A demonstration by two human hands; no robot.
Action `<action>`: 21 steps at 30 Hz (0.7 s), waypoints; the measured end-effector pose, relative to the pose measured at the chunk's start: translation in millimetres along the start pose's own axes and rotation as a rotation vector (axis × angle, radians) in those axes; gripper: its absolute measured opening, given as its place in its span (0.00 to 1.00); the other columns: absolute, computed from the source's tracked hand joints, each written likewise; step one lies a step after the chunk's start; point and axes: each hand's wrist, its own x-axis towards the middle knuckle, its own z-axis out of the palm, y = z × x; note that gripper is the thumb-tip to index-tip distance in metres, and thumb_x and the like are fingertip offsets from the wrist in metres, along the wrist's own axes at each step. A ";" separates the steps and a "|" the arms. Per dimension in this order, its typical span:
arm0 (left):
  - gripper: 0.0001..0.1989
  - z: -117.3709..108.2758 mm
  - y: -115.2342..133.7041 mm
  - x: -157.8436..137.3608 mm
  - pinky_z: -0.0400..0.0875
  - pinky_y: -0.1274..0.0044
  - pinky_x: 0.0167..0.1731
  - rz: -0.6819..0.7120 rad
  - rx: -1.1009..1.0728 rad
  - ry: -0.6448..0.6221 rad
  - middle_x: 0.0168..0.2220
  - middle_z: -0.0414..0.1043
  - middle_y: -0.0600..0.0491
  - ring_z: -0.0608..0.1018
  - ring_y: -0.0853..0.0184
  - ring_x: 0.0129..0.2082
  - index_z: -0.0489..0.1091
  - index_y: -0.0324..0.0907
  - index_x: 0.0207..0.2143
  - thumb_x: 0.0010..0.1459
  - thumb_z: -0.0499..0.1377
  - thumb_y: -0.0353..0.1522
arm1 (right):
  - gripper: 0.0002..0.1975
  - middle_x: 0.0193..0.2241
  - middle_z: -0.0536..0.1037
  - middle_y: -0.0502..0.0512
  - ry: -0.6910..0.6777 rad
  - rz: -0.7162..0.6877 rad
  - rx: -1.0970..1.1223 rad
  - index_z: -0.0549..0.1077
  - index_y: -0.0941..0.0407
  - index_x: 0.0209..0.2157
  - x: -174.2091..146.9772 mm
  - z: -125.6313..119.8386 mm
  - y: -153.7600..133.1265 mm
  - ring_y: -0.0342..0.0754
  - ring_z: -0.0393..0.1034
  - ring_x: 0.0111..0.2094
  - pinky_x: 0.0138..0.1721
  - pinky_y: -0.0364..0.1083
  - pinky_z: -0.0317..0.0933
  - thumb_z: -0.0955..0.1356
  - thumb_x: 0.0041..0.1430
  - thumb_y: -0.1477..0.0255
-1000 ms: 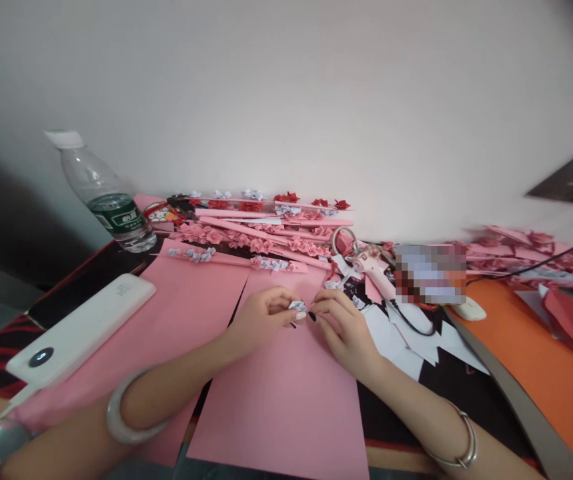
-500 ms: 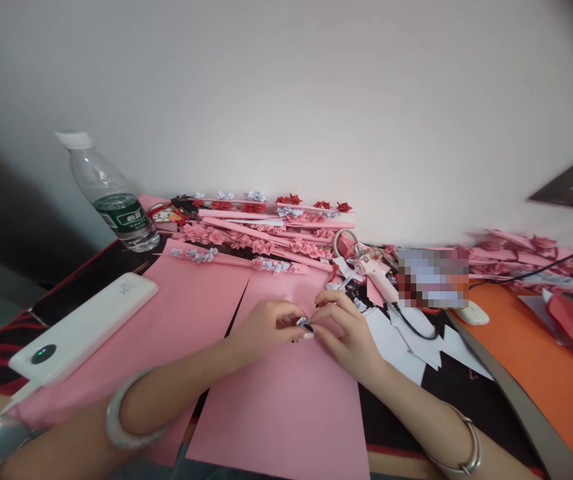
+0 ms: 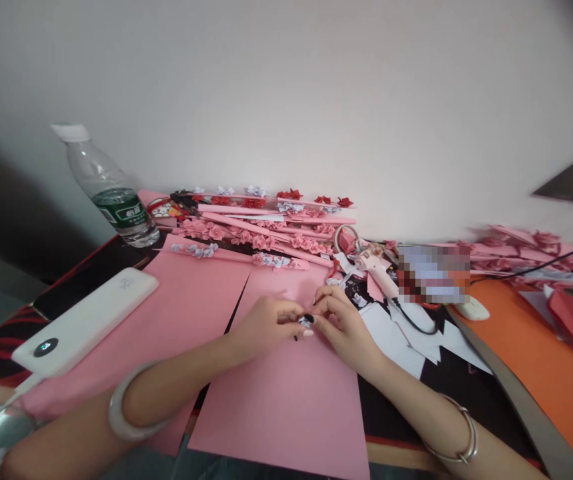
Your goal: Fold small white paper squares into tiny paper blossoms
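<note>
Over a large pink paper sheet (image 3: 286,400), my left hand (image 3: 269,327) and my right hand (image 3: 341,327) meet fingertip to fingertip. Pinched between them is a small folded white paper piece (image 3: 305,321), mostly covered by the fingers. The left thumb and fingers close on it from the left; the right thumb and forefinger press its right side. Just beyond the hands lie pink paper stems with pink, white and red paper flowers (image 3: 266,241). White paper pieces (image 3: 391,333) are spread to the right of my right hand.
A white power bank (image 3: 86,320) with a cable lies left, before a tilted-looking water bottle (image 3: 121,207). A pink glue gun (image 3: 381,277) and its cord lie right of centre, near a white mouse (image 3: 472,308) and orange paper (image 3: 541,353). The wall (image 3: 286,100) rises behind.
My fingers have shifted slightly around the small white paper piece, which is turned a little. Both hands stay in nearly the same place, and the view has tilted slightly.
</note>
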 end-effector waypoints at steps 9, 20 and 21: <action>0.06 -2.8 3.2 0.4 0.64 0.78 0.30 0.020 0.069 0.013 0.24 0.72 0.55 0.72 0.67 0.28 0.74 0.39 0.27 0.49 0.58 0.32 | 0.06 0.36 0.64 0.54 -0.003 -0.017 0.036 0.65 0.55 0.28 0.6 0.6 3.5 0.47 0.61 0.41 0.44 0.49 0.56 0.63 0.57 0.78; 0.10 -0.5 0.3 1.5 0.67 0.77 0.30 -0.012 -0.106 0.071 0.26 0.72 0.54 0.74 0.69 0.27 0.70 0.39 0.33 0.45 0.62 0.31 | 0.06 0.34 0.64 0.54 -0.035 0.012 0.090 0.65 0.56 0.28 2.1 0.6 4.5 0.47 0.62 0.39 0.42 0.48 0.57 0.62 0.59 0.74; 0.09 -0.9 0.3 1.8 0.66 0.78 0.30 -0.006 -0.095 0.077 0.25 0.71 0.54 0.73 0.69 0.26 0.69 0.39 0.31 0.46 0.62 0.31 | 0.06 0.35 0.64 0.54 -0.031 0.012 0.092 0.65 0.56 0.28 1.9 0.8 4.9 0.47 0.62 0.39 0.43 0.48 0.57 0.62 0.59 0.74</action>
